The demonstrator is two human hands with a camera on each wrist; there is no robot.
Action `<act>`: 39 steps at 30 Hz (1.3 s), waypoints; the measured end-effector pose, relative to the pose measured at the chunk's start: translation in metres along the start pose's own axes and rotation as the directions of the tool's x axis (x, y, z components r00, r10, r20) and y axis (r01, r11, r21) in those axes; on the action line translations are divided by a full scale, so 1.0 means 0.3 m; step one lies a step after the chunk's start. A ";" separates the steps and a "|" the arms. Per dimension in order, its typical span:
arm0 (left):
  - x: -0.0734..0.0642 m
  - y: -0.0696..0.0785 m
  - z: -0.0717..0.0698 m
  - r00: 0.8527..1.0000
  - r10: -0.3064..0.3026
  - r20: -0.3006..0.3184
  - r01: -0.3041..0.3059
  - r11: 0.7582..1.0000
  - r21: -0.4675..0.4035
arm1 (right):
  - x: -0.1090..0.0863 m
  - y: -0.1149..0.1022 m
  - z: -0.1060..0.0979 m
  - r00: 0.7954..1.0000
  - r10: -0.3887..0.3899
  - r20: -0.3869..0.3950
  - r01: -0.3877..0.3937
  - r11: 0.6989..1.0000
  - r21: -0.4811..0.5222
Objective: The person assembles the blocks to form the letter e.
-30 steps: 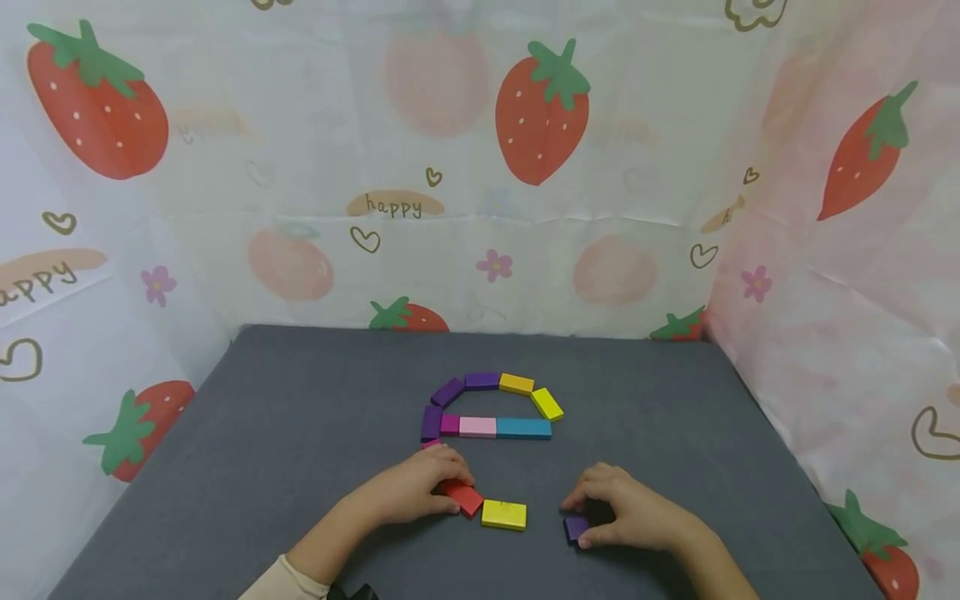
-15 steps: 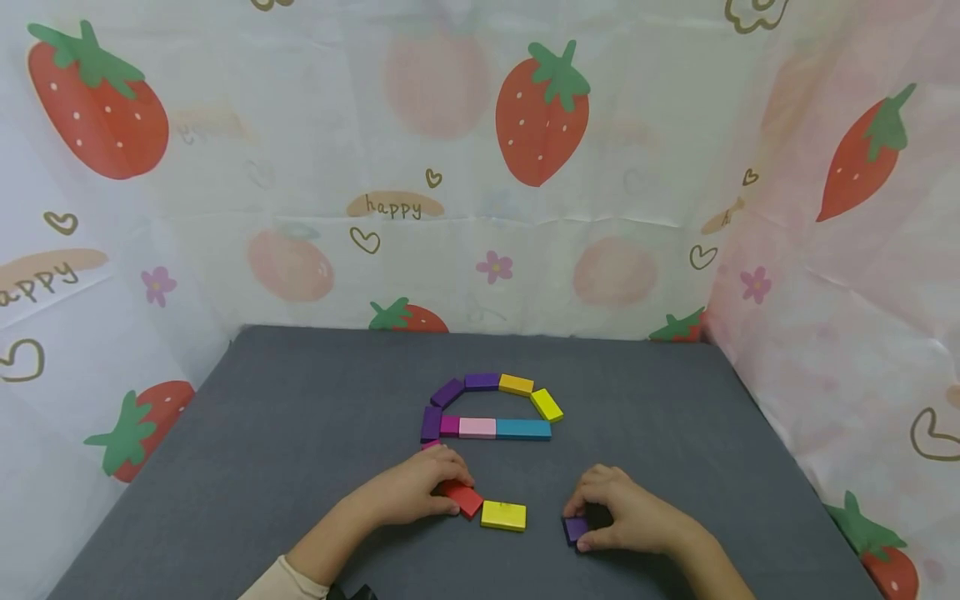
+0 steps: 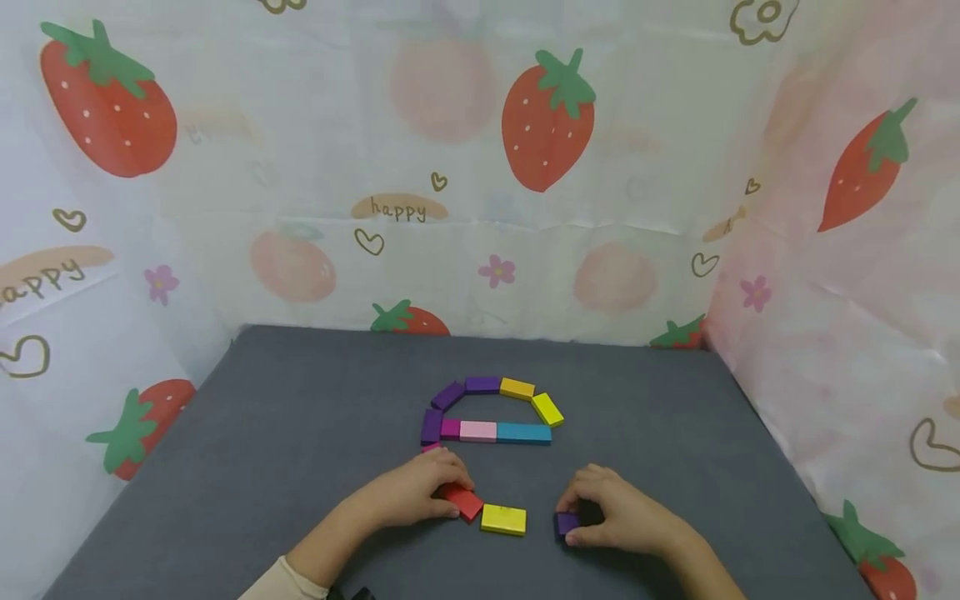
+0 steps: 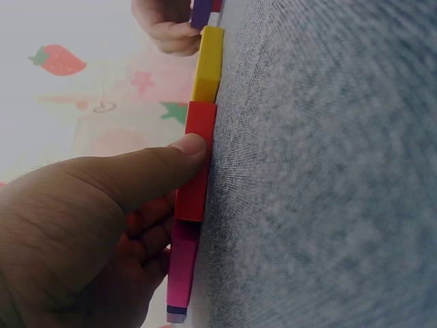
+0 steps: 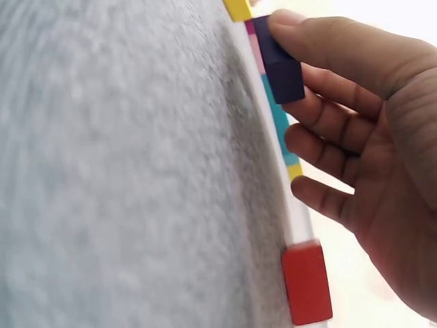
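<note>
My left hand [image 3: 411, 490] holds a red block [image 3: 463, 502], its thumb along the near side and the fingers over the far side. A yellow block [image 3: 503, 519] lies flat, its left end right at the red block's corner. Beyond the red block, a magenta block [image 4: 183, 270] shows in the left wrist view; the hand mostly covers it from above. To the right of the yellow block, my right hand [image 3: 626, 512] pinches a dark purple block [image 5: 278, 61] between thumb and fingers. A gap separates this purple block from the yellow one.
Farther back, purple blocks [image 3: 482, 385], an orange block [image 3: 517, 388] and a yellow block [image 3: 547, 409] form an arch. Under it runs a row of magenta, pink [image 3: 477, 432] and blue [image 3: 523, 432] blocks. Another red block [image 5: 307, 283] appears in the right wrist view. Patterned cloth surrounds the grey table [image 3: 315, 375].
My right hand has shifted slightly left with the purple block, closer to the yellow block. The left hand stays on the red block. The head view has tilted a little.
</note>
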State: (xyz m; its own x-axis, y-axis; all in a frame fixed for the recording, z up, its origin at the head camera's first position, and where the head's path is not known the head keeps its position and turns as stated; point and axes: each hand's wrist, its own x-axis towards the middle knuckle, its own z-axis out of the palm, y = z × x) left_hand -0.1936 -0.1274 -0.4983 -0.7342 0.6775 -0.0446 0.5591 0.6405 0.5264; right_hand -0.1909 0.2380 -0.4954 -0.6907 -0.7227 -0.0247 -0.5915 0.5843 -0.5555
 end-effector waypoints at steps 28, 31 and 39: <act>0.010 -0.004 0.008 1.000 -0.002 -0.001 0.002 1.000 0.015 | 0.098 -0.067 0.068 0.999 0.044 -0.029 -0.045 0.998 -0.052; 0.009 -0.005 0.010 1.000 0.001 -0.003 -0.001 1.000 0.014 | 0.100 -0.069 0.071 0.999 0.047 -0.026 -0.049 0.997 -0.062; 0.005 0.002 0.008 1.000 -0.002 -0.006 0.002 1.000 0.008 | 0.102 -0.077 0.075 0.998 0.049 -0.026 -0.051 0.996 -0.076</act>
State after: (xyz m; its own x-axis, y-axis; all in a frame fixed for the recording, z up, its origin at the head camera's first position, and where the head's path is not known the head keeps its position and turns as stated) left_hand -0.1934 -0.1250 -0.5000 -0.7375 0.6741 -0.0408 0.5605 0.6447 0.5198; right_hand -0.1891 0.1942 -0.5019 -0.7297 -0.6831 -0.0299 -0.5854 0.6467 -0.4889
